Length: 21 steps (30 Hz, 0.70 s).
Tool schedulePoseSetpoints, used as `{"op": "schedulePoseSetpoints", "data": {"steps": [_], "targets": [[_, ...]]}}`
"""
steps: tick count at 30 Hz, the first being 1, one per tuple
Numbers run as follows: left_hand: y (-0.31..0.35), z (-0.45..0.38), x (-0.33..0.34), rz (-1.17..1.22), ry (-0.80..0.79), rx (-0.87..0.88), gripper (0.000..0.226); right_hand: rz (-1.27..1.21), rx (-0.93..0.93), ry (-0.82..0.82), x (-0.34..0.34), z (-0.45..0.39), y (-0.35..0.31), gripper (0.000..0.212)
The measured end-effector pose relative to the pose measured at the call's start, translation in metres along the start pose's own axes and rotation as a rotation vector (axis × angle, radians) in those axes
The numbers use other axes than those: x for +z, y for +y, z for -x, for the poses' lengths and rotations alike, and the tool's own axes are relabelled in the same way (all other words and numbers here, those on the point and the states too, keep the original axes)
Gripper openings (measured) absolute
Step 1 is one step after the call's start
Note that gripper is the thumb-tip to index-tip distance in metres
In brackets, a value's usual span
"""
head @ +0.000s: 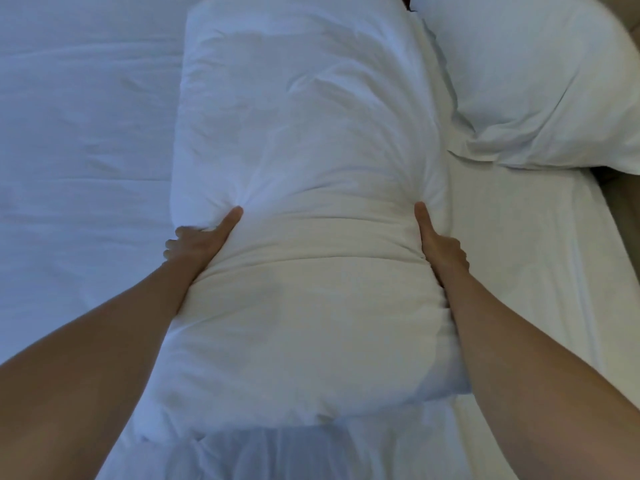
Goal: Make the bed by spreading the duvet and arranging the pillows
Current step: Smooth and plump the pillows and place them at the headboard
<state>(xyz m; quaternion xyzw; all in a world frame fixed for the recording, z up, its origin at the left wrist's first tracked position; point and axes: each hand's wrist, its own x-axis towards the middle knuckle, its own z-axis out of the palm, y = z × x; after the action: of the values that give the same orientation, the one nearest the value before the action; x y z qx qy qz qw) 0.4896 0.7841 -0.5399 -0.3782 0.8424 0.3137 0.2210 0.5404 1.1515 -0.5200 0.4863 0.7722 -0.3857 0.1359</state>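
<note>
Both hands grip the pillow, lengthwise away from the person.

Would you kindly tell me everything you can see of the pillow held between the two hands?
The pillow is white, plump, in a creased cotton-looking case. It lies lengthwise, away from the person, on the white sheet. The left hand and right hand grip its long sides, thumbs on top, pinching it narrower there. A second pillow lies alongside, upper right.
</note>
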Motion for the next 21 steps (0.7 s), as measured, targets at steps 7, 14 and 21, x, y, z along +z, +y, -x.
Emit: {"op": "schedulePoseSetpoints", "data": {"steps": [7, 14, 21], "targets": [[-0.001, 0.012, -0.006, 0.091, 0.0, 0.084, 0.127, -0.188, -0.012, 0.013, -0.005, -0.014, 0.011, 0.117], [0.007, 0.081, 0.003, 0.0, 0.173, 0.167, 0.11, -0.257, -0.102, -0.117, -0.048, -0.041, 0.039, 0.101], [0.012, 0.192, 0.086, -0.11, 0.201, 0.197, 0.1, -0.316, -0.122, -0.183, -0.145, -0.066, 0.109, 0.093]]}}
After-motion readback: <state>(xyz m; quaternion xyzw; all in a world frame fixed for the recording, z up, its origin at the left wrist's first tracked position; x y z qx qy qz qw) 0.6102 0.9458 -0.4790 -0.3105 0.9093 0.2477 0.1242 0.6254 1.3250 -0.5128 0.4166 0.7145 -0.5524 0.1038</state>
